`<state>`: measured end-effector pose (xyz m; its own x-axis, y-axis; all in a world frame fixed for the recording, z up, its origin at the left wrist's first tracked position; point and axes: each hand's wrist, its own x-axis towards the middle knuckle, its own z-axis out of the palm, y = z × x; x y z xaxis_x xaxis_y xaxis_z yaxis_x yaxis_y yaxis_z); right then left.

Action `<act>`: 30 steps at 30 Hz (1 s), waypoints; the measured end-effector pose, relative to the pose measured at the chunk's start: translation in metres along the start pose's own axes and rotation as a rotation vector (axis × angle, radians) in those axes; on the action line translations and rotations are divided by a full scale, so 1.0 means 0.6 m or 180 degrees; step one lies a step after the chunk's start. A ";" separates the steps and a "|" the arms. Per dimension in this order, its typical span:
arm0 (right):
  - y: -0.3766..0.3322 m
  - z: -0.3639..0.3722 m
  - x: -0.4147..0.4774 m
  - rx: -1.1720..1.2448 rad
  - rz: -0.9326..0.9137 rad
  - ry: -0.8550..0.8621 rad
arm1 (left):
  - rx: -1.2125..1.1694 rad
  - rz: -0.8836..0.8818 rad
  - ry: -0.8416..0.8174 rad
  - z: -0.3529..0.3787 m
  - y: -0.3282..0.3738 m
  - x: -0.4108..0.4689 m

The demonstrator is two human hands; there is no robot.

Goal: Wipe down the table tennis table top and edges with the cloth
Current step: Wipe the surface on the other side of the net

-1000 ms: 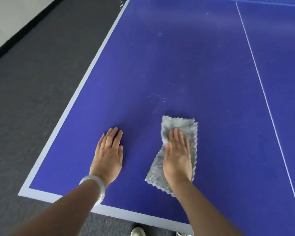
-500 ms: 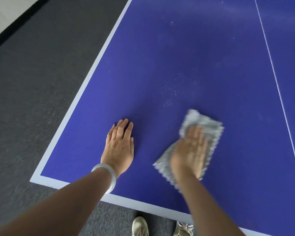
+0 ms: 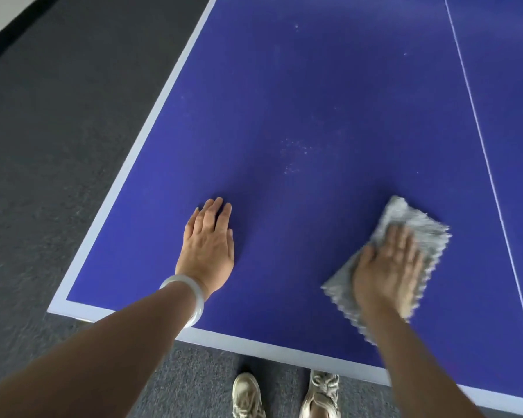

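Right hand (image 3: pixel 387 267): flat, fingers straight, pressing down on the cloth; slightly blurred.
Cloth (image 3: pixel 417 221): grey with a zigzag edge, spread on the blue top near the near edge, left of the white centre line (image 3: pixel 477 131).
Left hand (image 3: pixel 209 245): palm down, fingers straight, resting on bare table top, grasping nothing, well apart from the cloth.
Bangle (image 3: pixel 191 297): pale, on the left wrist.
Table (image 3: pixel 314 86): blue, white-bordered; near left corner visible.
Specks (image 3: pixel 296 152): pale marks beyond the hands.
Floor (image 3: pixel 58 146): dark grey carpet; two light shoes (image 3: pixel 248 396) below the near edge.
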<state>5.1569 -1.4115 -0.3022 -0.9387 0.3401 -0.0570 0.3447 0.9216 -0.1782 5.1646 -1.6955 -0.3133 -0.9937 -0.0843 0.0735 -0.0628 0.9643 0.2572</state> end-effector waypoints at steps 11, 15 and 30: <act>0.103 -0.010 -0.026 -0.0194 -0.1732 -0.0368 | -0.0007 0.0016 0.0071 0.002 0.001 0.000; 0.047 -0.005 0.020 -0.0091 -0.0190 -0.0048 | 0.0012 0.0017 0.0110 0.006 0.000 0.001; 0.006 0.007 -0.005 -0.0215 -0.1333 -0.0192 | -0.0195 0.0043 0.0188 0.009 0.000 0.000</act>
<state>5.1611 -1.4102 -0.3066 -0.9958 -0.0759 -0.0509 -0.0685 0.9887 -0.1337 5.1639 -1.6939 -0.3187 -0.9871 -0.0877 0.1336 -0.0418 0.9484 0.3143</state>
